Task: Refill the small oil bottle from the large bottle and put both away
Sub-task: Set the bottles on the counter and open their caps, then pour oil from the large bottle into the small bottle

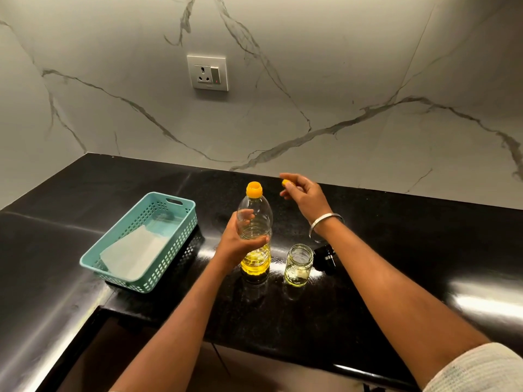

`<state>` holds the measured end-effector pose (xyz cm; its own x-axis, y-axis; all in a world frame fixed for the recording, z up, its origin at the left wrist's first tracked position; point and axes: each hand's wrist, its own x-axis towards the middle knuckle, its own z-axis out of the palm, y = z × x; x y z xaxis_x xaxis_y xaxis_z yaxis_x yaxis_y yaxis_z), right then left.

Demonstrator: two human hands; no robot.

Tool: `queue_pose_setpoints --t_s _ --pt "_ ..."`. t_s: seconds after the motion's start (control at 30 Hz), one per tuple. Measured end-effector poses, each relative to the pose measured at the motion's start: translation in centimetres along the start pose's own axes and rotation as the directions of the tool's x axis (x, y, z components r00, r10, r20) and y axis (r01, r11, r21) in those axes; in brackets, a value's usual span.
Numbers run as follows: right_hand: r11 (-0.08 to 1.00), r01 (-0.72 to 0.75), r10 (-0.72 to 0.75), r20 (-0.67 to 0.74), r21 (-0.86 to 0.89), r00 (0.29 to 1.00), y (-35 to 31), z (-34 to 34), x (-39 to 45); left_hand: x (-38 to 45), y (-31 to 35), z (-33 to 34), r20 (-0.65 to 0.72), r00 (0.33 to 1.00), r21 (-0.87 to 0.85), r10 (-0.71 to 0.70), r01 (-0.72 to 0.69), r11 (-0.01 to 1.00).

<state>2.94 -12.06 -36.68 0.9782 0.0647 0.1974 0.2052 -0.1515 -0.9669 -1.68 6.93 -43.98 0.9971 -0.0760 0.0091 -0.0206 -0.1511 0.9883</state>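
The large clear plastic oil bottle (254, 222) stands upright on the black counter, with yellow oil in its lower part and a yellow collar at its neck. My left hand (240, 241) grips it around the middle. My right hand (302, 193) hovers to the right of the bottle's neck and pinches a small yellow cap (286, 182) between its fingertips. The small glass oil bottle (298, 264) stands open just right of the large bottle, with a little pale oil at the bottom. Its black lid (325, 254) lies behind it, partly hidden by my right forearm.
A teal perforated basket (181, 236) with a white paper liner sits to the left on the black counter (396, 250). A marble backsplash with a wall socket (208, 72) rises behind. The counter's front edge runs close below the bottles.
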Motion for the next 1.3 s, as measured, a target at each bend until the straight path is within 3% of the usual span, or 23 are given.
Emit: queue_pose_setpoints --t_s 0.3,0.47,0.7,1.3 --pt "0.926 -0.367 0.359 -0.094 -0.088 0.929 8.9 -2.1 -1.4 0.6 -0.4 -0.1 0.036 0.998 -0.01 -0.043 0.043 0.999" --pt "0.832 -0.5 0.481 -0.136 -0.24 0.866 11.6 -2.8 -1.5 1.0 -0.2 -0.1 0.07 0.997 0.005 -0.046 0.045 0.999" --pt "0.726 -0.443 0.513 -0.015 -0.525 0.859 12.1 -2.2 -0.9 1.3 -0.3 -0.4 0.071 0.997 0.072 -0.041 0.036 0.997" --pt "0.657 -0.37 0.519 0.038 -0.657 0.854 13.5 -2.4 0.0 1.6 -0.5 -1.5 0.055 0.998 0.131 0.01 -0.017 0.991"
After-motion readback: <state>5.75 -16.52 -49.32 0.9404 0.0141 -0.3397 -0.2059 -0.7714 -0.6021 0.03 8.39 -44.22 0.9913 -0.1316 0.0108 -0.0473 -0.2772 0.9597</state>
